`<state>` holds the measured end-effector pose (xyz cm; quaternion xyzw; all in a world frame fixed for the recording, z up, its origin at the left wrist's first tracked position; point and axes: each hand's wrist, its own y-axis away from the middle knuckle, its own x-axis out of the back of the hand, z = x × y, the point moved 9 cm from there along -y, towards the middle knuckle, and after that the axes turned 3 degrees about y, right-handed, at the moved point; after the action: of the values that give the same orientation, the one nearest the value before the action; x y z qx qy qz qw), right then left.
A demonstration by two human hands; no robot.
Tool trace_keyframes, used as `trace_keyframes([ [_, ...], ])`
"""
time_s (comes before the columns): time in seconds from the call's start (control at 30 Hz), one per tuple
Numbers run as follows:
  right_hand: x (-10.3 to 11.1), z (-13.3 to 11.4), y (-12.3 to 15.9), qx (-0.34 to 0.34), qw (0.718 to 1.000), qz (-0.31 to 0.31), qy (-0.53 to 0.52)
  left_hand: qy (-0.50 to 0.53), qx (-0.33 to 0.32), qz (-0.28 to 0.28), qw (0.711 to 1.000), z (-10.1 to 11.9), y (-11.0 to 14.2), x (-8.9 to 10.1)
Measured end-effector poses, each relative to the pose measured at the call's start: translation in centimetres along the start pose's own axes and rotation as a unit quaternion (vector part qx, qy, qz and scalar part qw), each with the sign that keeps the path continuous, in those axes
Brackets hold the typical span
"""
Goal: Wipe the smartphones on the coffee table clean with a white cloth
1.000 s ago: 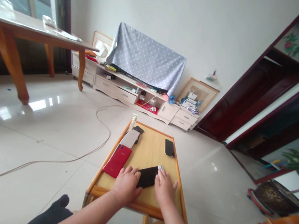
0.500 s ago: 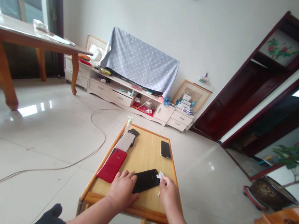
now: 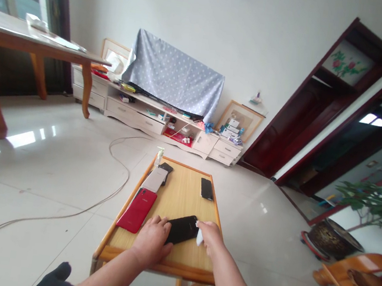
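White wad (image 3: 200, 237) has shifted along the right end of the black phone (image 3: 182, 230) since the last frame: it was up by that end's far corner, now it hangs lower, on the near side of our fingertips. Our view has swung a bit too, so the room sits further left.

Black phone lies aslant on the small wooden table (image 3: 180, 189), toward its near edge. We use it as the reference below.

Left hand (image 3: 153, 239): closed on the phone's left end, fingers over it, thumb by the near edge. Right hand (image 3: 211, 236): narrow, fingers pinching the wad at the phone's right end. Can't tell whether the wad is pressed on the phone or just beside it.

Left of the black phone, past our left hand: red phone (image 3: 137, 210), back up. Beyond that, a pale phone (image 3: 155, 179), partly over a dark phone (image 3: 166, 169). Pump bottle (image 3: 159, 157) stands upright near those, at the far left corner. Beyond the black phone and to its right: another black handset (image 3: 206, 189), flat by the table's right edge.

Well past the black phone, on the floor: white cabinet (image 3: 127, 114), with a spotted cloth (image 3: 179, 75) draped above it.
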<state>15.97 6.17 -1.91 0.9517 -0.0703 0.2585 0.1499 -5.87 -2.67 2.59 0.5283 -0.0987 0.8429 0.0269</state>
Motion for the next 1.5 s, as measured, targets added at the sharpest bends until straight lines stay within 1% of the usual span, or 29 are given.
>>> trace_keyframes([
  [0.2, -1.0, 1.3, 0.2, -0.062, 0.995, -0.036, -0.073, 0.008, -0.019, 0.002, 1.0, -0.1, 0.5, 0.5],
  [0.33, -1.5, 1.7, 0.7, -0.073, 0.989, -0.05, -0.118, 0.006, -0.013, -0.005, 1.0, -0.3, 0.6, 0.8],
  [0.43, -1.3, 1.6, 1.0, -0.048, 0.987, -0.04, -0.151, 0.007, -0.006, -0.005, 1.0, -0.4, 0.6, 0.9],
  [0.63, 1.0, 0.3, 1.6, 0.025, 0.972, 0.046, -0.229, 0.054, 0.013, -0.001, 0.998, -0.9, 0.6, 1.0],
  [0.7, 1.6, -0.5, 1.9, 0.041, 0.964, 0.061, -0.254, 0.061, 0.016, 0.004, 0.998, -1.1, 0.6, 0.9],
  [0.77, 2.0, -1.3, 2.4, 0.054, 0.957, 0.062, -0.277, 0.074, 0.014, 0.014, 0.997, -1.2, 0.5, 0.8],
  [0.87, 1.9, -2.6, 3.1, 0.086, 0.942, 0.036, -0.321, 0.108, 0.005, 0.031, 0.994, -1.2, 0.4, 0.6],
  [0.93, 1.9, -3.3, 3.7, 0.105, 0.937, 0.026, -0.333, 0.132, -0.001, 0.042, 0.99, -1.0, 0.4, 0.6],
  [1.0, 2.0, -3.7, 4.1, 0.114, 0.944, 0.032, -0.307, 0.154, -0.007, 0.056, 0.986, -0.7, 0.4, 0.9],
  [1.13, 2.9, -5.0, 4.3, 0.136, 0.966, 0.046, -0.214, 0.197, -0.021, 0.082, 0.977, 0.1, 0.6, 2.0],
  [1.23, 3.8, -6.8, 4.8, 0.164, 0.969, 0.066, -0.17, 0.224, -0.03, 0.098, 0.969, 0.4, 0.9, 2.8],
  [1.3, 3.8, -8.2, 6.0, 0.199, 0.967, 0.079, -0.141, 0.238, -0.037, 0.11, 0.964, 0.5, 1.1, 3.3],
  [1.37, 2.6, -9.5, 8.2, 0.239, 0.964, 0.073, -0.096, 0.247, -0.046, 0.119, 0.961, 0.7, 1.3, 3.6],
  [1.43, 0.3, -10.4, 10.7, 0.276, 0.959, 0.045, -0.038, 0.251, -0.06, 0.122, 0.959, 0.9, 1.5, 3.7],
  [1.5, -1.5, -11.1, 13.0, 0.322, 0.946, 0.026, -0.005, 0.251, -0.076, 0.125, 0.957, 1.0, 1.7, 3.7],
])
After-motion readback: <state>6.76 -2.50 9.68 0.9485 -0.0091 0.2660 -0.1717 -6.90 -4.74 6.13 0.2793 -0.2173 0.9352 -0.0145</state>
